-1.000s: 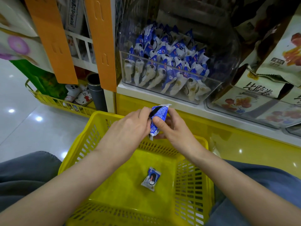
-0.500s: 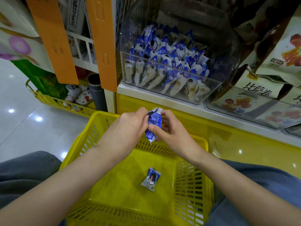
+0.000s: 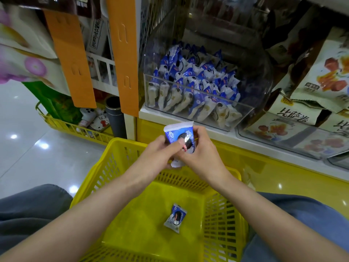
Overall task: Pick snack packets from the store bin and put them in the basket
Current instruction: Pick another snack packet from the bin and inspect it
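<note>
A blue-and-white snack packet [image 3: 178,133] is held upright between both hands above the far rim of the yellow basket [image 3: 120,159]. My left hand [image 3: 156,155] grips its left side, and my right hand [image 3: 201,154] grips its right side and front. Another packet of the same kind [image 3: 175,218] lies flat on the basket floor. The clear plastic store bin [image 3: 204,116] stands on the shelf just beyond the hands, with several of these packets heaped inside.
To the right of the bin lie larger snack bags [image 3: 294,118] in another clear tray. Orange card strips [image 3: 120,53] hang at the left of the shelf. A second yellow basket [image 3: 62,123] with small items sits on the glossy floor at the left. Blue-trousered knees flank the basket.
The packet has been turned in the hands so its printed front faces me and stands more upright. Both hands sit slightly higher and closer together over the basket's far rim.
</note>
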The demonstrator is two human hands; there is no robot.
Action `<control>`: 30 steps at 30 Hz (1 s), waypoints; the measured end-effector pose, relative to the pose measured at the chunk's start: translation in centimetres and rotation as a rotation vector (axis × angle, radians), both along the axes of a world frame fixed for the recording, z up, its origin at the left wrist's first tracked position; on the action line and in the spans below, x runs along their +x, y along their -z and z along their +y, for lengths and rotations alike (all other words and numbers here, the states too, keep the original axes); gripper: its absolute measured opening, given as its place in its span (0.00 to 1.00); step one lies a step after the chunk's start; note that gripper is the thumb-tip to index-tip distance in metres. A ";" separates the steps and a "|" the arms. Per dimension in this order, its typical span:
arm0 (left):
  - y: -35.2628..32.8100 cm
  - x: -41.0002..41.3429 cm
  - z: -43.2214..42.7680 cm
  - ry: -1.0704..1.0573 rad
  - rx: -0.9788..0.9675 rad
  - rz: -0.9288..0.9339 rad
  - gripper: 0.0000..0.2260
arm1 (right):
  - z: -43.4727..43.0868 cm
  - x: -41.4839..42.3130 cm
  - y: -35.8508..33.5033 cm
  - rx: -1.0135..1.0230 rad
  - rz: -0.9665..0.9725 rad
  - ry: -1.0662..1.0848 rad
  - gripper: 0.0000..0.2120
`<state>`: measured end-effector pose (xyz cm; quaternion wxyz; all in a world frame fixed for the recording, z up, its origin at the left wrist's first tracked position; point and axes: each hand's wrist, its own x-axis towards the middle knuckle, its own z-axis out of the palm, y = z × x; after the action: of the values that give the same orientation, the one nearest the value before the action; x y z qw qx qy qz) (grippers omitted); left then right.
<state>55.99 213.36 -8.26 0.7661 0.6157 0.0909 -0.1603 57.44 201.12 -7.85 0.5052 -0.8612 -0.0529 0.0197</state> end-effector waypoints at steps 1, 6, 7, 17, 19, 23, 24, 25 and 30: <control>0.0 -0.2 0.1 0.002 0.037 -0.039 0.07 | 0.2 0.0 -0.1 -0.004 0.000 -0.022 0.23; -0.9 0.3 1.5 -0.104 0.013 -0.102 0.06 | 0.5 0.6 -2.0 0.214 0.119 -0.202 0.21; -1.3 0.4 1.8 -0.094 -0.016 -0.112 0.07 | 0.4 0.8 -2.4 0.253 0.106 -0.204 0.19; -3.1 1.5 3.1 -0.170 -0.046 -0.208 0.09 | -0.8 6.6 -8.2 -0.139 -0.409 -0.085 0.08; -3.1 1.9 3.4 -0.208 -0.041 -0.219 0.09 | -0.8 10.1 -8.9 -0.294 -0.388 -0.031 0.09; -3.0 2.4 3.9 -0.264 -0.026 -0.209 0.08 | -0.4 15.5 -8.3 -0.510 -0.134 -0.125 0.13; -3.0 2.6 4.0 -0.273 -0.026 -0.206 0.08 | -0.2 16.2 -8.0 -0.536 -0.074 -0.162 0.14; -2.9 2.6 4.1 -0.279 -0.023 -0.204 0.07 | 0.1 16.6 -7.8 -0.553 -0.032 -0.189 0.14; -2.8 2.7 4.3 -0.309 -0.016 -0.207 0.04 | 1.8 18.1 -7.4 -0.599 0.039 -0.144 0.17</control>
<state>58.71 217.64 -5.46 0.7917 0.6017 0.1036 0.0227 75.49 202.93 -0.47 0.2269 -0.9653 -0.0962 0.0867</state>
